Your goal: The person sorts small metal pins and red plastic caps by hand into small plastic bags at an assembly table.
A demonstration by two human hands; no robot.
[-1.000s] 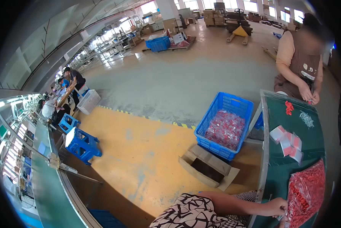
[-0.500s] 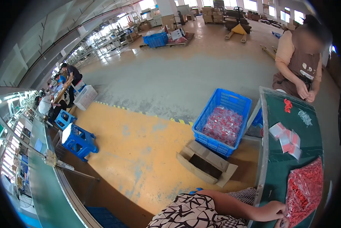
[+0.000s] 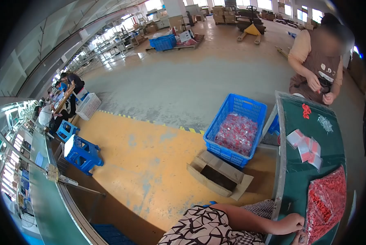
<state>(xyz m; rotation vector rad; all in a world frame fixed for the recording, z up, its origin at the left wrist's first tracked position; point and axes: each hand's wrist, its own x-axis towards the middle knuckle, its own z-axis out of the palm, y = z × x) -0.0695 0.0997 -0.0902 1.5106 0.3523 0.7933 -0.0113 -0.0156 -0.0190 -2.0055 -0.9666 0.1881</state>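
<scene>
Head view has the clear bag of red pieces [image 3: 325, 206] lying on the green table [image 3: 291, 185], its long axis slanting from a corner up and to the right, well away from the fingers, down to an end low beside them. The left hand [image 3: 290, 223] comes in from the picture's left, its fingers curled in at the bag's near edge, so the bulk of the bag lies to their right and above. The right hand [image 3: 300, 237] shows only in part, just below the left one, next to the bag's lower end. How far open either hand's fingertips are, and whether they pinch the plastic or some small thing, I cannot tell. Above the fingers, past the bag, are flat red-and-clear packets [image 3: 306, 149], overlapping, and farther up a small red heap [image 3: 306, 111] beside a pale heap [image 3: 325, 123]. Well left of the fingers, on the floor, sits an open carton [image 3: 219, 175].
</scene>
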